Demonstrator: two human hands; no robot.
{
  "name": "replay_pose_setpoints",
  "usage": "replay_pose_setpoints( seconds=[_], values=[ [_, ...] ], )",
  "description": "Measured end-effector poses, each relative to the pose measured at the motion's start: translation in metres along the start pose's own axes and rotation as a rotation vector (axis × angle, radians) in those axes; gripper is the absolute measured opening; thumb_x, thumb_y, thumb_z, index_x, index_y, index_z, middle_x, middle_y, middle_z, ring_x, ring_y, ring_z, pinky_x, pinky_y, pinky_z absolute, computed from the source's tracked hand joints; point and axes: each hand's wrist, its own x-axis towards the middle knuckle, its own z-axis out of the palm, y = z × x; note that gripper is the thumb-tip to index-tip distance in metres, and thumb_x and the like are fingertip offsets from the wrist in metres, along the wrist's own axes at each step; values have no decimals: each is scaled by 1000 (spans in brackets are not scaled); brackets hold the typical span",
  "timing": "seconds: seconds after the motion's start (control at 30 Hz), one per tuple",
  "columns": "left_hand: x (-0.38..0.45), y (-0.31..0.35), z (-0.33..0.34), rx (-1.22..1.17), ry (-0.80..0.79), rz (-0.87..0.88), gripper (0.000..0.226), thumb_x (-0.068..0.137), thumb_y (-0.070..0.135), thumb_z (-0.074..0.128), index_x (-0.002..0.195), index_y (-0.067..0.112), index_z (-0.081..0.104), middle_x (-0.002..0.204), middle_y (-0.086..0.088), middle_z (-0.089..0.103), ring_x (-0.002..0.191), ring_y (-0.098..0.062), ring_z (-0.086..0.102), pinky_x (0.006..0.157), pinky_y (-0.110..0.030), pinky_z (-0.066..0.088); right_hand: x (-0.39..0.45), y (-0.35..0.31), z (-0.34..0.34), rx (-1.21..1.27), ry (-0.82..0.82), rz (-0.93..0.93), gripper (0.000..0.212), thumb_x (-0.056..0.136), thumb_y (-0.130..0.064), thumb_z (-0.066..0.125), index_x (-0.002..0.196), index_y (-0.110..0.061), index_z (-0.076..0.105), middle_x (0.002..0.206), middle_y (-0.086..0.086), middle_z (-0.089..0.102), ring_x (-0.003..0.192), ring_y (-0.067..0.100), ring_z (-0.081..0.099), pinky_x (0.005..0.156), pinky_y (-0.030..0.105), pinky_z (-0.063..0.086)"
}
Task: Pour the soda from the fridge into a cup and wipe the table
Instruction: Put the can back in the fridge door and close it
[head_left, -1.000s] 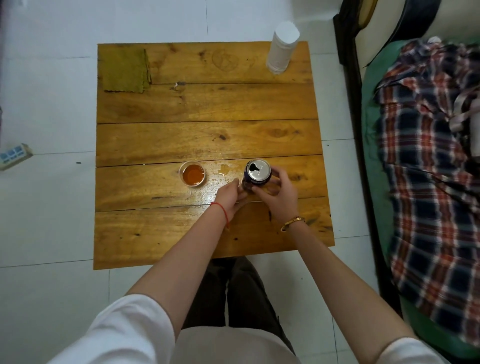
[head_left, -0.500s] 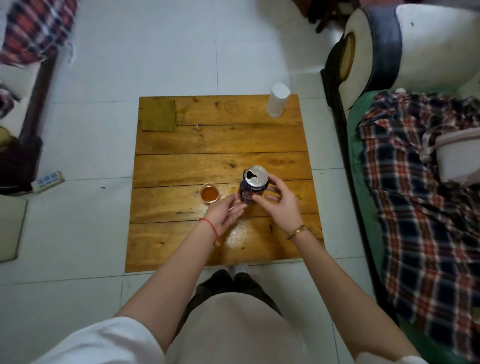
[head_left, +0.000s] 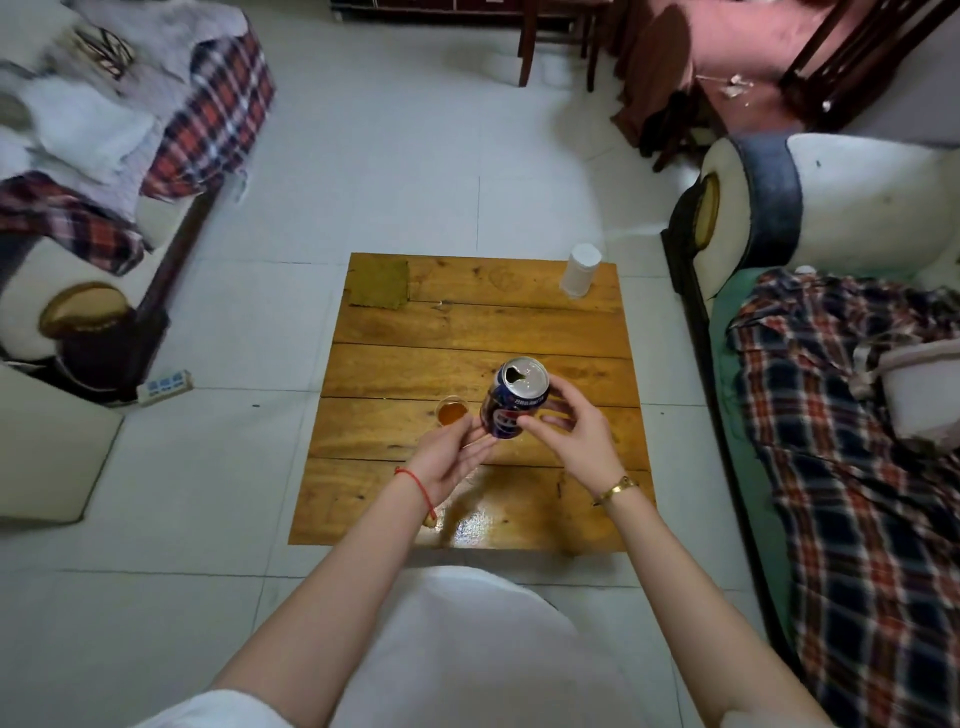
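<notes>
Holding a blue soda can above the middle of the wooden table, the right hand pinches its side between thumb and curled fingers. Can's long axis leans, opened top tipped toward the far edge and slightly right, base toward the person. Left hand lies palm up with fingers straight, fingertips touching the can's lower end. Small cup of amber drink stands just left of the can. Green cloth at far left corner; white bottle near far right corner. Wet patch by near edge.
</notes>
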Motion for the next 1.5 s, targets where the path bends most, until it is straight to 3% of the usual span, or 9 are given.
replay_pose_setpoints(
  seconds=[0.17, 0.3, 0.5, 0.63, 0.73, 0.87, 0.97, 1.17, 1.5],
  values=[
    [-34, -16, 5, -38, 38, 54, 31, 102, 23, 47, 116, 1, 63, 100, -12, 75, 83, -14, 74, 69, -23, 60, -17, -9, -11, -24, -78, -61, 67, 78, -24, 79, 138, -21, 49, 128, -11, 58, 114, 4, 59, 95, 26, 53],
    [-64, -43, 10, -88, 73, 107, 34, 102, 23, 44, 122, -1, 58, 115, -16, 69, 95, -18, 69, 78, -25, 59, -34, -11, -20, -57, -180, -122, 67, 79, -23, 78, 140, -17, 48, 135, -4, 56, 113, 2, 58, 93, 22, 53],
    [-115, -96, 2, -220, 181, 210, 37, 103, 24, 42, 127, -1, 56, 126, -19, 64, 112, -25, 64, 106, -37, 46, -65, -19, -12, -97, -402, -218, 65, 79, -23, 78, 137, -22, 48, 129, -11, 57, 110, 1, 59, 90, 17, 52],
    [-148, -131, -21, -373, 289, 280, 34, 101, 25, 47, 122, 1, 60, 114, -16, 70, 106, -23, 68, 97, -35, 53, -86, -28, 13, -119, -580, -279, 63, 79, -25, 77, 135, -24, 49, 123, -15, 58, 108, -2, 59, 88, 15, 52],
    [-175, -155, -42, -501, 366, 343, 34, 101, 25, 49, 122, 0, 59, 111, -16, 71, 104, -24, 69, 91, -32, 56, -104, -34, 41, -115, -713, -322, 64, 78, -25, 78, 135, -18, 50, 126, -8, 60, 110, 3, 61, 90, 18, 52],
    [-211, -184, -72, -643, 483, 419, 37, 100, 24, 50, 125, -3, 57, 125, -21, 64, 107, -27, 66, 101, -37, 49, -131, -44, 84, -123, -877, -368, 67, 77, -29, 79, 136, -19, 50, 126, -11, 61, 108, 0, 62, 90, 21, 53],
    [-240, -206, -97, -747, 553, 478, 40, 102, 24, 48, 129, -4, 52, 123, -20, 63, 102, -24, 66, 98, -34, 50, -155, -55, 124, -128, -1005, -408, 65, 77, -27, 80, 135, -18, 52, 125, -8, 63, 108, 5, 64, 91, 26, 55],
    [-299, -245, -156, -933, 688, 579, 46, 102, 23, 47, 136, -8, 46, 127, -21, 59, 108, -28, 63, 99, -35, 46, -211, -72, 215, -151, -1221, -472, 59, 76, -27, 81, 128, -18, 56, 118, -3, 68, 106, 11, 67, 92, 39, 56],
    [-427, -293, -283, -1031, 839, 696, 47, 101, 24, 50, 136, -7, 46, 132, -21, 59, 113, -28, 63, 101, -36, 47, -345, -117, 374, -110, -1418, -550, 55, 77, -30, 80, 126, -21, 58, 116, -7, 68, 103, 8, 66, 91, 34, 55]
  ],
)
